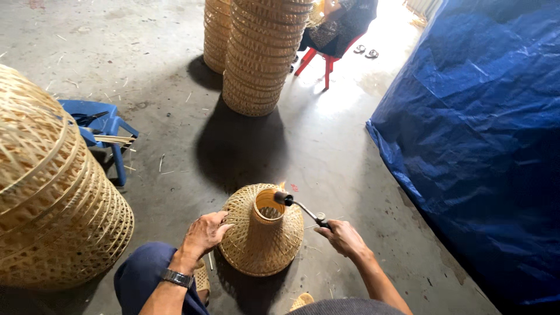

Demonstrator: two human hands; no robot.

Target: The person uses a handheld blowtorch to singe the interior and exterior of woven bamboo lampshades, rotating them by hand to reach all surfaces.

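A small woven bamboo basket (256, 245), cone-shaped with an open neck on top, stands on the concrete floor between my knees. My left hand (204, 233) rests on its left side, a watch on the wrist. My right hand (341, 236) grips the handle of a gas torch (303, 209). The torch's black nozzle sits at the rim of the neck, with a small flame showing there.
A stack of large woven baskets (52, 198) fills the left. A blue plastic stool (105, 131) holds scissors and bamboo strips. Two tall basket stacks (256, 52) stand ahead, with a person on a red stool (315, 58) behind. A blue tarpaulin (478, 140) covers the right.
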